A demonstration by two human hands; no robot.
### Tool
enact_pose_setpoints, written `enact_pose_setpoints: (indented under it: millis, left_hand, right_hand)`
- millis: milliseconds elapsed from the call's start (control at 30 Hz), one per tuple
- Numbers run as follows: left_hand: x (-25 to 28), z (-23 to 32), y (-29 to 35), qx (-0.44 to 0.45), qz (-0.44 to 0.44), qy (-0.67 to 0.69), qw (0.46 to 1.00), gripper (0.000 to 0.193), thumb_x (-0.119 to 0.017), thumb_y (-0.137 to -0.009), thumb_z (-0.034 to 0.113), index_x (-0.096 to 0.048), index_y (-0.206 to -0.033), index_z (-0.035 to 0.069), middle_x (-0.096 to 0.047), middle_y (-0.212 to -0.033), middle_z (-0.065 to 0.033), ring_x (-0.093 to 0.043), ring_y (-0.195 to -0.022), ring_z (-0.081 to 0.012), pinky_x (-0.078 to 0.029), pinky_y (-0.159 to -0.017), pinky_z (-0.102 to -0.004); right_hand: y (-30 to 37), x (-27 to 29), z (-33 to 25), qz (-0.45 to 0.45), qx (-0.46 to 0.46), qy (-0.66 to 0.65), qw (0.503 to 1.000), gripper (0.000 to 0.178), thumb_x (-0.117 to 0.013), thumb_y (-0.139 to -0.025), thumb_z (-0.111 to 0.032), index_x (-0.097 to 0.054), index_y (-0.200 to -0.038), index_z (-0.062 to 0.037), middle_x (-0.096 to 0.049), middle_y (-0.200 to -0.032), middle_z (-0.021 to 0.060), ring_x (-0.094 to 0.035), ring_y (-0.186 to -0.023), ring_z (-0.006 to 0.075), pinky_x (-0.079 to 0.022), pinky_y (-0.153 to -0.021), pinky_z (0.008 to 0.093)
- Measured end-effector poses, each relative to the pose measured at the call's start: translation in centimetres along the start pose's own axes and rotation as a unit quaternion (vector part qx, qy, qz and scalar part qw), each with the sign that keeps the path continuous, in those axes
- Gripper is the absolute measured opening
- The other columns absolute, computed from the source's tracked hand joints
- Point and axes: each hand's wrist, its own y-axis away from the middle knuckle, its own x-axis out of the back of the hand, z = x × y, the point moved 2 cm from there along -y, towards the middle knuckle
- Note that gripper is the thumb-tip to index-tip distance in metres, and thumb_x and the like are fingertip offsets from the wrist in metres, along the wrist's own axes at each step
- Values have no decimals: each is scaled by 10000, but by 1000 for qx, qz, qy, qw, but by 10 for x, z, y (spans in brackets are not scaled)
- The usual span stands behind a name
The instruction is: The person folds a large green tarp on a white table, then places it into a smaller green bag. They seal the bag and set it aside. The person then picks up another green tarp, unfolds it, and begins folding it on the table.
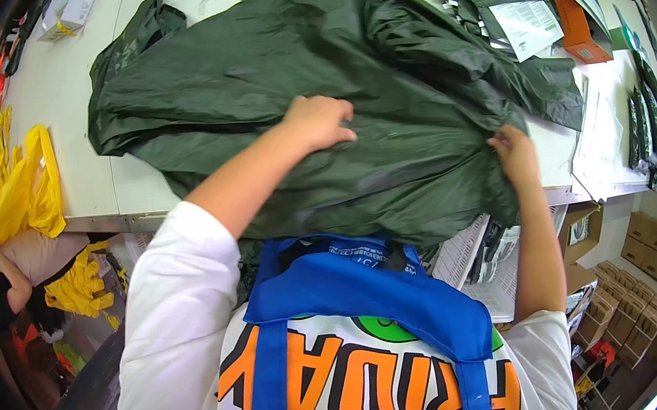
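A dark green, thin, shiny garment (265,74), which looks like a raincoat, lies spread across the white table in front of me. One of its sleeves reaches toward the far left, another toward the right. My left hand (319,123) rests on the middle of the cloth, thumb and a finger apart, gripping nothing. At the garment's right side, my right hand (513,153) pinches the fabric, and creases run from its fingers. The near edge of the garment hangs over the table edge against my blue apron (354,287).
The white table (144,185) carries dark green garments, a paper sheet (527,27) and an orange box (578,14) at the far right. Several dark packets (643,124) lie along the right. Another person handles yellow garments (27,191) at the left. Cardboard boxes (624,309) stand below right.
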Motion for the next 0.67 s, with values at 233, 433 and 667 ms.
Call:
enact_pose_setpoints:
  millis: [233,433,667]
  left_hand:
    - [65,-29,95,64,-3,-138,988,90,-664,-785,164,-643,-844,98,-669,-766,-82,-634,-756,-292,-438,-736,-409]
    - [38,-49,96,87,73,-92,989,107,-640,-815,179,-654,-876,92,-678,-817,-74,-639,-803,-280,-451,-733,-399]
    - [30,-86,103,100,-23,46,994,221,-674,-792,139,-676,-974,14,-646,-1030,-168,-615,-952,-343,-485,-848,-385]
  right_hand:
    - [-5,52,38,205,-83,115,968,159,-612,-872,-197,-620,-965,-68,-646,-975,127,-626,-871,322,-489,-733,404]
    - [2,-54,-173,24,198,-144,969,216,-665,-819,-158,-663,-1020,-81,-645,-1011,161,-631,-889,301,-500,-797,362]
    - [-16,-102,-187,-230,32,-142,962,244,-708,-771,-173,-640,-970,-50,-662,-978,153,-648,-896,284,-504,-778,371]
